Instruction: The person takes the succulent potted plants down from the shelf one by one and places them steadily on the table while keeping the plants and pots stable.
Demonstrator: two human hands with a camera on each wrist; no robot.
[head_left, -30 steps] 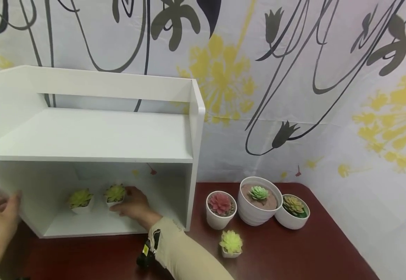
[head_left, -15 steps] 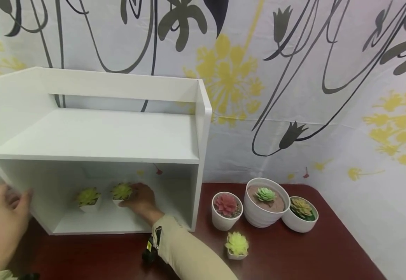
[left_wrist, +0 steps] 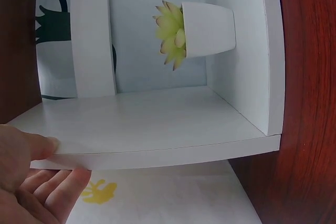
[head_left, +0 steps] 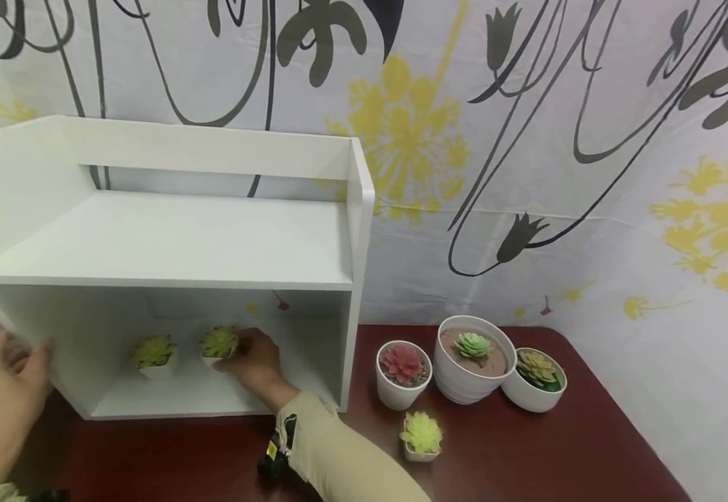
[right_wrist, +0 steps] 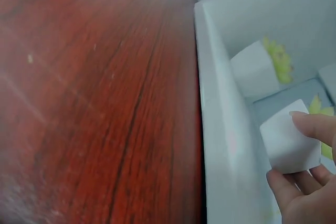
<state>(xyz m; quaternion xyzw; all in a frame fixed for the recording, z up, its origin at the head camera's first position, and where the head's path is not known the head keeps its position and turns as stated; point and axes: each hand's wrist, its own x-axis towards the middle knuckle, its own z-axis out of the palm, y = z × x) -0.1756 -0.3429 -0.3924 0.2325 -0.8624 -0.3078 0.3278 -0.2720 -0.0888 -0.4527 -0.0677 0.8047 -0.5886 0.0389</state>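
In the head view, my right hand (head_left: pixel 256 362) is inside the lower compartment of a white shelf (head_left: pixel 169 233). It holds a small potted succulent (head_left: pixel 220 341) by its white square pot, with thumb and fingers on either side, as the right wrist view shows on the pot (right_wrist: pixel 289 140). To its left, apart from it, another small potted succulent (head_left: pixel 155 355) stands upright on the compartment floor. My left hand (head_left: pixel 6 408) grips the front edge of the shelf's left side panel (left_wrist: pixel 157 153), thumb on the inner face and fingers on the outer face.
Right of the shelf on the dark red table (head_left: pixel 527 460) stand a red succulent pot (head_left: pixel 400 373), a larger ribbed white pot (head_left: pixel 464 366), a low bowl-shaped succulent pot (head_left: pixel 533 387) and a small yellow-green succulent (head_left: pixel 422 436). A patterned wall covering (head_left: pixel 590 279) hangs behind.
The head view has shifted slightly. Both hands keep their places on the pot and the shelf panel, and no plant has visibly moved relative to the shelf.
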